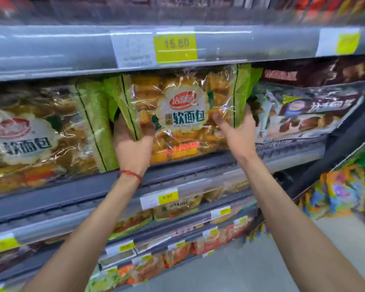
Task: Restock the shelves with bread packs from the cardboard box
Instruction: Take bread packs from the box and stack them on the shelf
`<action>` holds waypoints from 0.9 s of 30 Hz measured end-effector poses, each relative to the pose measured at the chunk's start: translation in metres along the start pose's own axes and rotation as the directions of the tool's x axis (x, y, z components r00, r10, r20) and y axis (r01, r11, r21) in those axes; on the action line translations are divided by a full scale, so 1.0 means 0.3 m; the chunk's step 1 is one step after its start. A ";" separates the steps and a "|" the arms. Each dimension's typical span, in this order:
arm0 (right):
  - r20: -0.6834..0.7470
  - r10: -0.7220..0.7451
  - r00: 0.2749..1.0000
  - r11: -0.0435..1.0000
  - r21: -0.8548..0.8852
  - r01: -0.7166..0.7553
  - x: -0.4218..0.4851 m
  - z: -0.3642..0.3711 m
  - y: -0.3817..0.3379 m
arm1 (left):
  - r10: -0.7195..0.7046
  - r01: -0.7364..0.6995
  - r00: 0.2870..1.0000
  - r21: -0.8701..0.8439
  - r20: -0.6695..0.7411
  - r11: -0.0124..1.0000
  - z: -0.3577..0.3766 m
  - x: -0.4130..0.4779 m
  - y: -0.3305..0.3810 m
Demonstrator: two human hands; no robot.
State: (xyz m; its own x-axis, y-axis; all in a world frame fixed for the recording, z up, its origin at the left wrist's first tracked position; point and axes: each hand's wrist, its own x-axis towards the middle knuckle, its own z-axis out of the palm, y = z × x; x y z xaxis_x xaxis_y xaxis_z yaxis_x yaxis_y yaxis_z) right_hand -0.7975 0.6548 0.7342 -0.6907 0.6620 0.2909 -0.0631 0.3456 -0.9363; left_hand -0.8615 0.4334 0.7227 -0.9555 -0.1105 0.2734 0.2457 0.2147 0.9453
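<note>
A green-edged clear bread pack (181,114) with a round white label stands upright on the grey shelf (198,165) at chest height. My left hand (133,144), with a red string on its wrist, grips the pack's lower left edge. My right hand (238,131) holds its lower right edge, fingers spread over the front. A matching bread pack (46,135) stands to the left, touching it. The cardboard box is not in view.
Dark brown bread packs (308,110) fill the shelf to the right. The shelf edge above (72,51) carries a yellow price tag (175,48). Lower shelves (177,209) hold smaller packs. Colourful snack bags (337,190) hang at the far right above the floor (261,270).
</note>
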 end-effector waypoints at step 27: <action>0.170 0.109 0.979 0.992 0.049 -0.119 0.147 0.067 0.135 | -0.024 0.023 1.000 0.072 0.016 0.997 0.111 0.090 -0.087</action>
State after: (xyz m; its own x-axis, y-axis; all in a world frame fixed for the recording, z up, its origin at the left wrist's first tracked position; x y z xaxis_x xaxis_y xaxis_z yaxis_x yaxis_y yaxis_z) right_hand -0.8450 0.6846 0.7052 -0.8056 0.5734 0.1493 -0.0156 0.2313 -0.9728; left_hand -0.8991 0.4573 0.6995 -0.9637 -0.1003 0.2474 0.2110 0.2815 0.9361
